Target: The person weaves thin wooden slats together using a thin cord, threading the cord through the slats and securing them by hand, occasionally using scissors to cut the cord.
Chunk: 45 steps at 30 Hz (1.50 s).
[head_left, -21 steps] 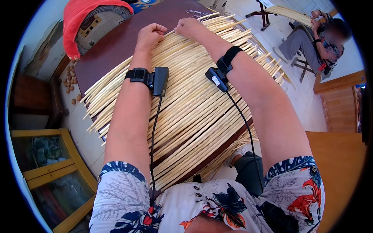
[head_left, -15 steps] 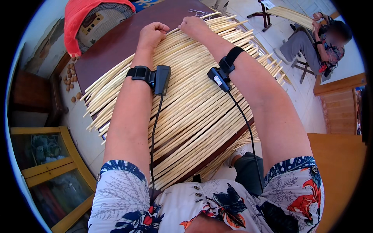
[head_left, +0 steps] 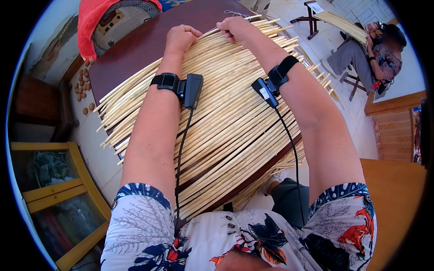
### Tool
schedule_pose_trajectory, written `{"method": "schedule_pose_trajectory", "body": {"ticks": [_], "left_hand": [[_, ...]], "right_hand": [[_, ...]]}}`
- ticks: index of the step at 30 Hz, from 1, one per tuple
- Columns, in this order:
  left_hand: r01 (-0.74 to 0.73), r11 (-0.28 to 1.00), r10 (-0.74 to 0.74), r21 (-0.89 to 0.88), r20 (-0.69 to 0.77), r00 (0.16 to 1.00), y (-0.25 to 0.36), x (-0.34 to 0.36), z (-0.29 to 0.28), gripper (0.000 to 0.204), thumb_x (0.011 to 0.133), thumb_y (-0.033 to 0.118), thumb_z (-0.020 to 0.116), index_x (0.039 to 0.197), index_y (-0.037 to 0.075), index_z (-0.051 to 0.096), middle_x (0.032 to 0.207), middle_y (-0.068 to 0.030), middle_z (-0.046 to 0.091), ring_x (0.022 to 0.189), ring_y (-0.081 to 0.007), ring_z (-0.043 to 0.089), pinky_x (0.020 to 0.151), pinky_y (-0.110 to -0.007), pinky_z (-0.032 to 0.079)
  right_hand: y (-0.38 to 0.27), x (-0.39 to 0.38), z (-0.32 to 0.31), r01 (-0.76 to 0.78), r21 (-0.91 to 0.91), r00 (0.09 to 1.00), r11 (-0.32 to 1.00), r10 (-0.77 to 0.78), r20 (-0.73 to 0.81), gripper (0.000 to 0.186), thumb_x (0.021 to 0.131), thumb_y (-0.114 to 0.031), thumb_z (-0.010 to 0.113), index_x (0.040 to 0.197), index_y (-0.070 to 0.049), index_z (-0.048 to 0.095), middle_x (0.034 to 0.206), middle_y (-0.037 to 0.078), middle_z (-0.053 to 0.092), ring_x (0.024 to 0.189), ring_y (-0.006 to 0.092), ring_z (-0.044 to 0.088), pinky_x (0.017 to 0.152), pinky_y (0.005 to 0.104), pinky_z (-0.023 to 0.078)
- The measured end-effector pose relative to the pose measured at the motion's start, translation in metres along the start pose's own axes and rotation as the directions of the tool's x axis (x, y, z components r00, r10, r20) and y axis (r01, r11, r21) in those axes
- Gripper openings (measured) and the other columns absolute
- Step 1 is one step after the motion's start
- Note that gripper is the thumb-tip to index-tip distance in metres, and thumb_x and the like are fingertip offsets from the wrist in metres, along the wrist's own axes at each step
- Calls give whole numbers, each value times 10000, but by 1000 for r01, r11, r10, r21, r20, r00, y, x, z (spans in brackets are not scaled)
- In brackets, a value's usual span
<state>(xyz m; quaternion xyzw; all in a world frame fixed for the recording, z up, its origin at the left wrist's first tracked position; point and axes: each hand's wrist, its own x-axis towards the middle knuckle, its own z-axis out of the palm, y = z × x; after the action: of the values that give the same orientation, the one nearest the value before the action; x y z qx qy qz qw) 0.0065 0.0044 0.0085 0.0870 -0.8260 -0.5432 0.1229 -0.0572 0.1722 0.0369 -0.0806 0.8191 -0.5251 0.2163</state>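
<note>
Head view showed the left hand (head_left: 181,38) curled shut on the pale reed mat (head_left: 226,108) at its far edge, while just beside it the right hand (head_left: 235,28) pinched a single reed (head_left: 212,32) between its fingertips.

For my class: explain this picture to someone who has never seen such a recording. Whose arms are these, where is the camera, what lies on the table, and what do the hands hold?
The camera sits on the person's head and looks down, so the two bare arms rising from the lower edge are the wearer's own. Its wide lens bends straight edges near the rim. Each wrist carries a black strap with a small device and a cable. On the dark wooden table lies a mat of pale reed sticks laid side by side. The left hand is closed at the mat's far edge; the right hand pinches sticks there, next to some thin thread. At the upper right another seated person works on a similar mat.
</note>
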Motion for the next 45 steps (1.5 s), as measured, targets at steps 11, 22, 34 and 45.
{"method": "schedule_pose_trajectory", "body": {"ticks": [11, 22, 34, 45], "left_hand": [[-74, 984, 82, 163, -43, 996, -10, 7, 2, 107, 618, 94, 632, 710, 85, 687, 710, -87, 637, 656, -207, 594, 641, -294, 472], [-108, 985, 113, 133, -28, 993, -5, 2, 1, 121, 632, 103, 634, 734, 64, 686, 670, -70, 634, 611, -151, 580, 605, -261, 463], [-122, 975, 132, 185, -47, 990, -7, 5, 7, 81, 644, 162, 665, 689, 106, 703, 703, -95, 646, 650, -191, 611, 646, -284, 485], [-91, 995, 93, 39, -37, 995, -24, 13, 4, 106, 675, 96, 614, 746, 101, 692, 732, -84, 650, 695, -194, 612, 657, -286, 480]], "right_hand": [[-5, -13, 12, 126, 559, 898, 820, -333, 286, 172, 883, -201, 496, 899, -32, 521, 926, 117, 584, 798, 166, 589, 710, 290, 509], [-8, -7, 28, 177, 574, 959, 800, -272, 83, 143, 859, -137, 508, 830, 2, 502, 765, 103, 532, 680, 192, 565, 628, 308, 529], [-39, 35, 5, -26, 469, 982, 883, -66, 179, 218, 840, -151, 546, 1026, -75, 463, 1001, 98, 422, 855, 204, 506, 627, 309, 509], [-19, -6, 21, 363, 341, 920, 867, -391, 16, 183, 858, -170, 517, 841, 11, 532, 757, 93, 570, 644, 152, 567, 595, 264, 508]]}}
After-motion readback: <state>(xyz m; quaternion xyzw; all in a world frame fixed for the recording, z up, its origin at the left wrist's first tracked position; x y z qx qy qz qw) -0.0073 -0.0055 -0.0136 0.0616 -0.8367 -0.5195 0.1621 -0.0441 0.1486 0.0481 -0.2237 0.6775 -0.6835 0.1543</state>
